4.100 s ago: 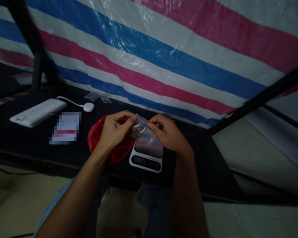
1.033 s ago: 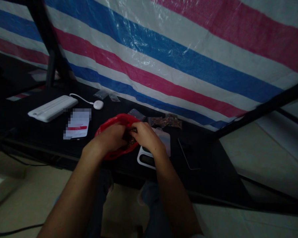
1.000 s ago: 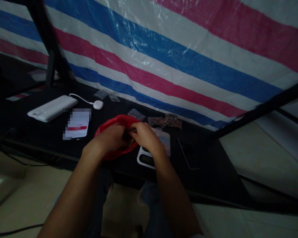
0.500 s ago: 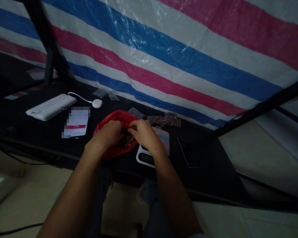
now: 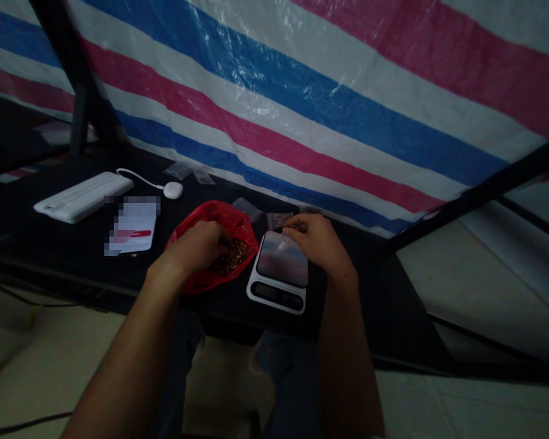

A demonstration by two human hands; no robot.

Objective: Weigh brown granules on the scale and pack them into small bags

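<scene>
Red plastic bag (image 5: 240, 225) beside white digital scale (image 5: 279, 292), left hand (image 5: 194, 247) curled over brown bits (image 5: 229, 259), right hand (image 5: 318, 239) pinched narrow: spill risk if bag tips.

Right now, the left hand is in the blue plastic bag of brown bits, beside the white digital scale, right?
Not quite: the bag is red, not blue. The head view shows the left hand in the red plastic bag of brown bits, beside the white digital scale.
</scene>
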